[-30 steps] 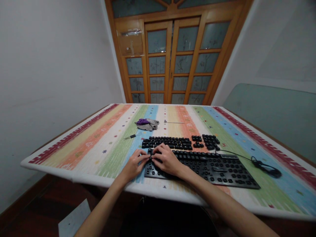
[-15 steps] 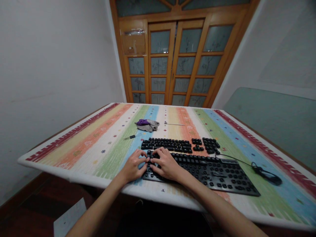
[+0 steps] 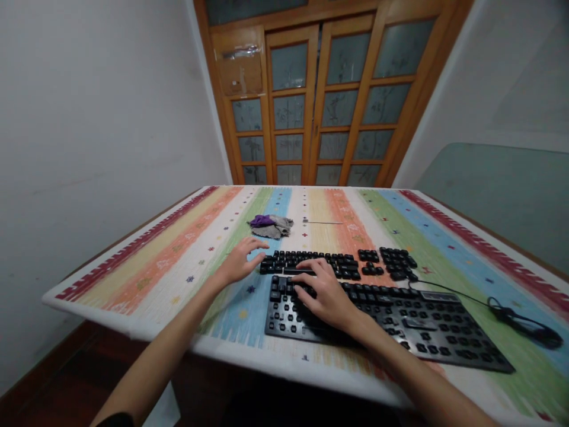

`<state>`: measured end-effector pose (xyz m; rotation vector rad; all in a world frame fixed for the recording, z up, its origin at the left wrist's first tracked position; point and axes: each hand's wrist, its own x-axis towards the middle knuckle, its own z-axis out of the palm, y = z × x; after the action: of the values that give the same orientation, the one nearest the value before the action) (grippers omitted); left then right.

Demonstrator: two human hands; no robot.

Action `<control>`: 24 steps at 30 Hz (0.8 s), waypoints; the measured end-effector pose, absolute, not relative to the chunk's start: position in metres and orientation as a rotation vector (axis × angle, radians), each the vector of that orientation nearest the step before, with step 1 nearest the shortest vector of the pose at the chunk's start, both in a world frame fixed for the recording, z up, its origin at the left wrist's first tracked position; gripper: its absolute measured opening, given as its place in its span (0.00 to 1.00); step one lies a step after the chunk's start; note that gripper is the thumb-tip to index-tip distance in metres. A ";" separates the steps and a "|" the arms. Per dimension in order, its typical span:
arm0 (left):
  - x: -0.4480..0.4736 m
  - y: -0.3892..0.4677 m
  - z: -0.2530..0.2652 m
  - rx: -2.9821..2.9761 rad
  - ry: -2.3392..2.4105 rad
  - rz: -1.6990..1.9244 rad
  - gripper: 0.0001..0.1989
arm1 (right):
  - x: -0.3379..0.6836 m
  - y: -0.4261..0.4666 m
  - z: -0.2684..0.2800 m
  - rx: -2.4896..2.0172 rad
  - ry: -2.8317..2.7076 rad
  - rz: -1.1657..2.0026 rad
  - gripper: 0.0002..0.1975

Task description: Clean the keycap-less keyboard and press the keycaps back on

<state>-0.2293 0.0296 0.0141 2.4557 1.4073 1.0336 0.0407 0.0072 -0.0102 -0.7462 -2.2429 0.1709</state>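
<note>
A black keyboard (image 3: 418, 329) lies near the table's front edge, with most of its keycaps off and bare switches showing; some caps remain along its top row. Over its upper left part rests my right hand (image 3: 326, 296), fingers bent and apart, tips at the top-row keys; I make out nothing held. Left of the loose keycaps (image 3: 306, 261), my left hand (image 3: 240, 262) hovers above the cloth with thumb and fingers spread, apparently holding nothing. The loose caps sit in keyboard-like rows behind the keyboard, with smaller groups of keycaps (image 3: 395, 261) to the right.
A crumpled grey and purple cloth (image 3: 272, 226) lies behind the keycaps. Right of it is a thin rod-like tool (image 3: 324, 223). The keyboard's coiled cable (image 3: 527, 326) lies at the right. A striped tablecloth (image 3: 169, 267) covers the table.
My left hand has left the keyboard and moved forward and left, its fingers opening. The small black tool with metal prongs is now hidden around that hand. My right hand stays over the keyboard.
</note>
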 end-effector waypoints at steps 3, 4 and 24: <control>-0.231 0.061 0.017 2.531 1.408 0.779 0.11 | 0.041 0.007 -0.009 -0.746 -2.231 0.166 0.06; -0.230 0.070 0.016 2.535 1.417 0.705 0.12 | 0.041 0.007 -0.009 -0.746 -2.229 0.163 0.06; -0.215 0.114 -0.007 2.426 1.422 0.602 0.06 | 0.050 0.011 -0.007 -0.801 -2.213 0.154 0.06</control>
<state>-0.2146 0.1137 -0.0067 2.4261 1.4220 0.6016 0.0504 0.0108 -0.0072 -0.8008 -2.2130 0.1542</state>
